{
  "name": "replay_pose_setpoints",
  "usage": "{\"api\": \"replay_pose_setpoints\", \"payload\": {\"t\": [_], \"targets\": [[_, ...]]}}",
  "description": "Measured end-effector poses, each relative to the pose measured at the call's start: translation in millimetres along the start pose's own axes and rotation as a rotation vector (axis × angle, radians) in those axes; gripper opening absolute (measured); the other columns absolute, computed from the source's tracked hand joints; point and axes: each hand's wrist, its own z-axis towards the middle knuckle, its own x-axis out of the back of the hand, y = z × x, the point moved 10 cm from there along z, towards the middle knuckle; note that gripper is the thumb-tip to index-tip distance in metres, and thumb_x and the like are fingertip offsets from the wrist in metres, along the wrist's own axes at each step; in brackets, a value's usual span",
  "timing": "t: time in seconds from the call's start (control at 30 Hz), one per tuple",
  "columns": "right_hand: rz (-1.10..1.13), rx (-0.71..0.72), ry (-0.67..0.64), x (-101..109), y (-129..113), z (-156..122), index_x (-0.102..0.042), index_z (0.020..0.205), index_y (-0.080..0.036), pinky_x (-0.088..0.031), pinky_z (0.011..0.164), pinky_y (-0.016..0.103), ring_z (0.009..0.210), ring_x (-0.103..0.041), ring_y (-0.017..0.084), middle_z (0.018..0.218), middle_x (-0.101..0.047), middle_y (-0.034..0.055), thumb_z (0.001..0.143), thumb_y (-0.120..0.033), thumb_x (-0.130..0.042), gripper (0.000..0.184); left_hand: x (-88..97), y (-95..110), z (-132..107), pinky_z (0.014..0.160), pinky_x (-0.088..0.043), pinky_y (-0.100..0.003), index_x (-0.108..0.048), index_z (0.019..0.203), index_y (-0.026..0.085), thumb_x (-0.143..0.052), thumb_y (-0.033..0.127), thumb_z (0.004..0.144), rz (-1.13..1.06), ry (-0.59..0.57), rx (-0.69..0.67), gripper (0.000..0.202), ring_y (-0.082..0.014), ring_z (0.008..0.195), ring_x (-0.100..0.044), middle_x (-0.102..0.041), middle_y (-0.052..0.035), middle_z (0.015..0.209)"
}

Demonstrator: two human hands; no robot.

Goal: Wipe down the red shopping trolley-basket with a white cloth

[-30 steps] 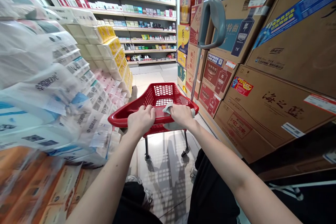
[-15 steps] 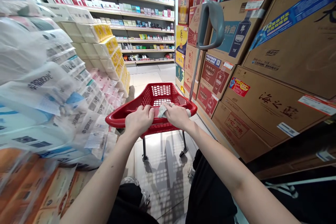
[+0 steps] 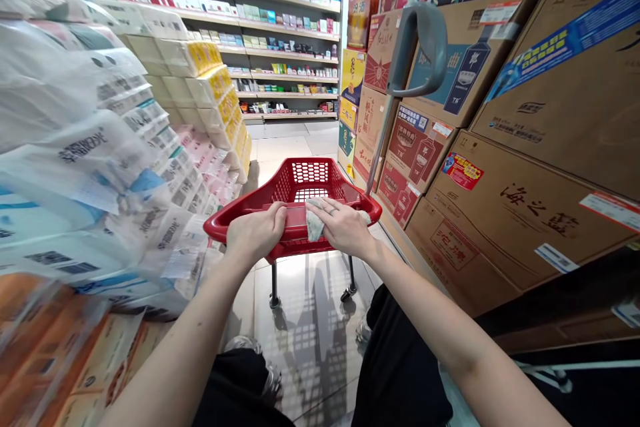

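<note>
1. Left grip (image 3: 255,233) is clamped over the near rim of a red plastic basket trolley (image 3: 220,227), its fingers curled around the plastic.
2. Right grip (image 3: 341,228) is closed on the same rim, pressing a crumpled grey-white cloth (image 3: 315,220) against it. The cloth lies between the two hands, touching the right one and just apart from the left.
3. The near rim runs crosswise in front of the person, and the trolley's length points straight ahead. The right hand is nearer the cloth and also nearer a grey loop handle (image 3: 425,47), which tops a metal pole (image 3: 383,140) at the basket's far right corner.
4. Wrapped tissue packs (image 3: 75,167) line the left side, cardboard liquor cartons (image 3: 525,213) stack on the right, and shelves (image 3: 290,78) stand ahead, beyond a tiled floor (image 3: 305,347).
</note>
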Motion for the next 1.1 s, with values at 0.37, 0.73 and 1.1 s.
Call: {"api": "replay_pose_setpoints", "payload": {"t": [0.37,0.73,1.1], "targets": [[0.024,-0.134,-0.301,-33,26,41,-0.057,0.109,-0.019,-0.044,0.074,0.033,0.091,-0.060,0.022,0.101,-0.066,0.0074,0.096,-0.034,-0.023,0.039,3.0,11,-6,0.060,-0.039,-0.029,-0.043,0.130,0.024,-0.007,0.046,0.093,-0.029,-0.021,-0.084,0.056,-0.0241,0.079,-0.066,-0.070,-0.0076,0.084],[0.012,0.044,-0.144,-8,14,20,-0.045,0.131,-0.021,-0.040,0.084,0.029,0.104,-0.052,0.019,0.112,-0.060,0.0069,0.093,-0.025,-0.035,0.040,-16.5,-37,1,0.071,-0.044,-0.036,-0.067,0.089,0.022,-0.014,0.047,0.090,-0.032,-0.107,-0.018,0.059,-0.0272,0.089,-0.065,-0.070,-0.0088,0.096],[0.022,0.169,0.052,3,5,7,-0.047,0.131,-0.014,-0.037,0.100,0.042,0.116,-0.044,0.022,0.125,-0.054,0.0101,0.087,-0.014,-0.035,0.045,-13.3,-22,-1,0.065,-0.045,-0.037,-0.067,0.080,0.019,-0.016,0.044,0.090,-0.042,-0.089,0.012,0.058,-0.0284,0.083,-0.065,-0.071,-0.0114,0.088]]}}
